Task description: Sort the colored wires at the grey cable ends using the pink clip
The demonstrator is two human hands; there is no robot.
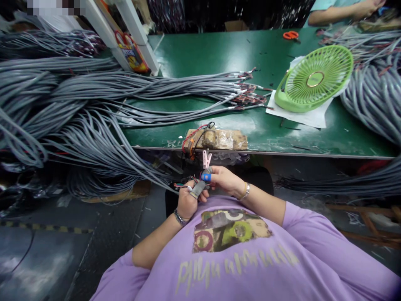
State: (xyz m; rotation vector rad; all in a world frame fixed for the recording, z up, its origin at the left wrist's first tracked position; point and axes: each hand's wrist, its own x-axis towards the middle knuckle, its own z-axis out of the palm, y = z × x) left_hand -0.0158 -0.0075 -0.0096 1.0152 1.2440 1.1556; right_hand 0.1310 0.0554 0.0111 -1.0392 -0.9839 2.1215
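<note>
Close to my body, just below the table edge, both hands are together at the stripped end of a grey cable (pixel 163 180). My left hand (pixel 189 200) is closed around the cable end, where thin coloured wires (pixel 179 185) stick out; a grey cover wraps its thumb. My right hand (pixel 224 180) pinches at the fine wires, with grey and blue wrapping on its fingers. What exactly lies between those fingertips is too small to make out. Just beyond them, a pink clothes peg (pixel 206 159) stands at a worn wooden block (pixel 232 139) on the table edge.
Bundles of grey cables (pixel 140 88) spread over the green table (pixel 194 50) from the left, their stripped ends pointing right. A green fan (pixel 315 79) stands on white paper, with orange-handled scissors (pixel 290 35) behind. More cables (pixel 376 96) lie right. A co-worker's arm (pixel 335 14) shows at the back.
</note>
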